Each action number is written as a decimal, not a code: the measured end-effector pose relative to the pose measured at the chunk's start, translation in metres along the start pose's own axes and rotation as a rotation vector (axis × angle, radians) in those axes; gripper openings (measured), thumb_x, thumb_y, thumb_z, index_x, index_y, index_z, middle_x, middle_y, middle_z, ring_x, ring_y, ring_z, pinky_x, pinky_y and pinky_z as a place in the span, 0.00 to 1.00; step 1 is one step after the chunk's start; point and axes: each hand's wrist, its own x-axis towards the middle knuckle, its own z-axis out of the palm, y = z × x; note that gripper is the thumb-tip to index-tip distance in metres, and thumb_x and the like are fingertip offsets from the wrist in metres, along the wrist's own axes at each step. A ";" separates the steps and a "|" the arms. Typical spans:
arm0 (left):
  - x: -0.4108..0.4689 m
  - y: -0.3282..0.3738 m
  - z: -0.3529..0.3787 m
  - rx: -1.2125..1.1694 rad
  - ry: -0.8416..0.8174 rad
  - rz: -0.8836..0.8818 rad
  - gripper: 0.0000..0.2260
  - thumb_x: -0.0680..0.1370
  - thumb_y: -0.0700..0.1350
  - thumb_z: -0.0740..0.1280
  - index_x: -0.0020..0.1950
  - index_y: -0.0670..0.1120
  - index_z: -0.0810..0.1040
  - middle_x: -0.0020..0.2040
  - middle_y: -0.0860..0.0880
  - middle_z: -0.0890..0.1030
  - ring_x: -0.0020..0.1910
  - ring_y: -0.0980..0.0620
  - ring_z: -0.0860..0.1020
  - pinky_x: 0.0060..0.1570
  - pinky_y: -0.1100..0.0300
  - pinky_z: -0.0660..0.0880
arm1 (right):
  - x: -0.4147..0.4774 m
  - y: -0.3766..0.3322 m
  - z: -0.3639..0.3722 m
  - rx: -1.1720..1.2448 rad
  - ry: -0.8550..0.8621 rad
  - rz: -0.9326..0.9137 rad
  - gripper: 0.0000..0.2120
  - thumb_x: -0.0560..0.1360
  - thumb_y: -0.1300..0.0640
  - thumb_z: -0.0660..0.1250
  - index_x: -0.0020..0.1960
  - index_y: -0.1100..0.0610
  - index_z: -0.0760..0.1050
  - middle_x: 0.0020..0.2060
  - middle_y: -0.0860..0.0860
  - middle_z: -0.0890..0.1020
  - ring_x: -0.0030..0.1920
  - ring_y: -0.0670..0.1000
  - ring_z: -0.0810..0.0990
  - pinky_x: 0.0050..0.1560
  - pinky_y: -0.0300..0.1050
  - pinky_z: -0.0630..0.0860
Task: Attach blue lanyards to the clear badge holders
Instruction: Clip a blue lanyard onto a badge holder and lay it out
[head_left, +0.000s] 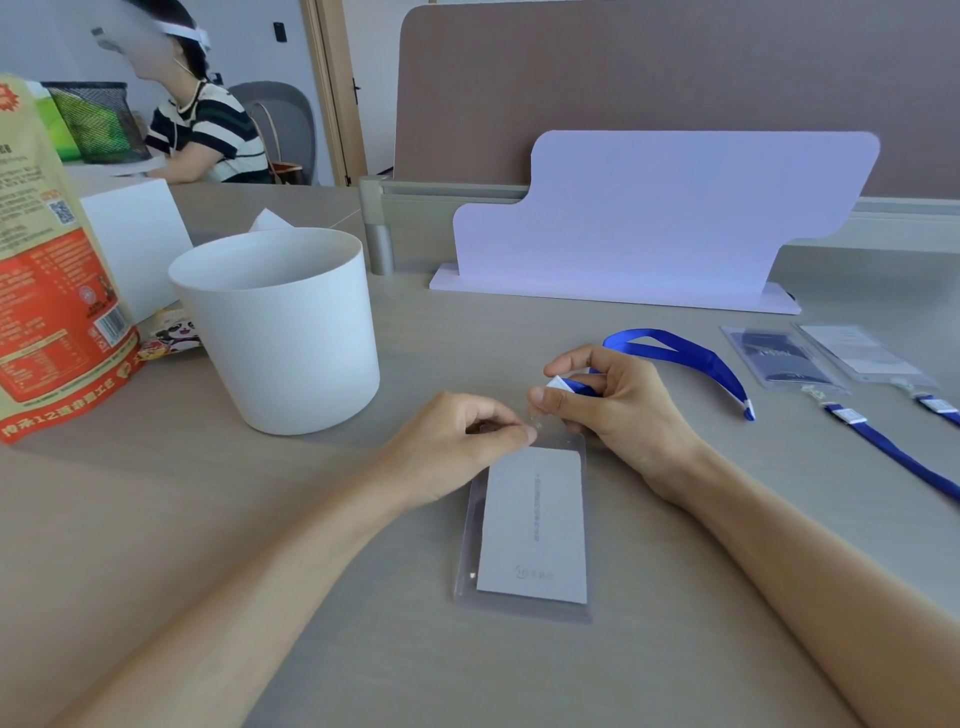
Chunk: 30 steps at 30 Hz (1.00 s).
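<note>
A clear badge holder (524, 530) with a grey card inside lies flat on the desk in front of me. My left hand (457, 447) pinches its top edge at the left corner. My right hand (613, 405) holds the white-tipped end of a blue lanyard (691, 353) just above the holder's top slot. The small clip between my fingertips is mostly hidden. The lanyard's loop trails back and to the right across the desk. Two more badge holders (789, 358), (867, 353) lie at the far right, each with a blue lanyard (904, 457) at its end.
A white bucket (280, 332) stands left of my hands. Behind it are an orange snack bag (47, 291) and a white box (140, 239). A lilac card stand (649, 218) stands at the back against a partition. Another person sits at the far left.
</note>
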 end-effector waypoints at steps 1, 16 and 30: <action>0.000 0.001 0.000 -0.013 0.000 -0.007 0.06 0.75 0.52 0.69 0.43 0.52 0.84 0.41 0.47 0.83 0.39 0.57 0.77 0.46 0.56 0.73 | 0.000 0.000 0.000 -0.001 0.001 0.002 0.10 0.70 0.59 0.76 0.48 0.56 0.77 0.36 0.51 0.86 0.27 0.43 0.75 0.31 0.32 0.71; -0.001 0.006 -0.002 -0.059 0.113 0.012 0.08 0.76 0.46 0.69 0.38 0.45 0.79 0.33 0.47 0.72 0.33 0.53 0.66 0.35 0.60 0.62 | 0.000 0.004 0.002 -0.042 -0.074 -0.039 0.09 0.71 0.63 0.74 0.51 0.59 0.80 0.46 0.59 0.86 0.46 0.55 0.82 0.49 0.39 0.76; -0.002 0.008 -0.005 -0.008 0.058 -0.031 0.09 0.77 0.49 0.66 0.42 0.46 0.81 0.32 0.55 0.73 0.33 0.59 0.69 0.35 0.69 0.63 | 0.000 0.003 0.001 -0.030 -0.089 -0.052 0.10 0.70 0.65 0.74 0.48 0.62 0.76 0.46 0.65 0.83 0.42 0.54 0.78 0.50 0.51 0.74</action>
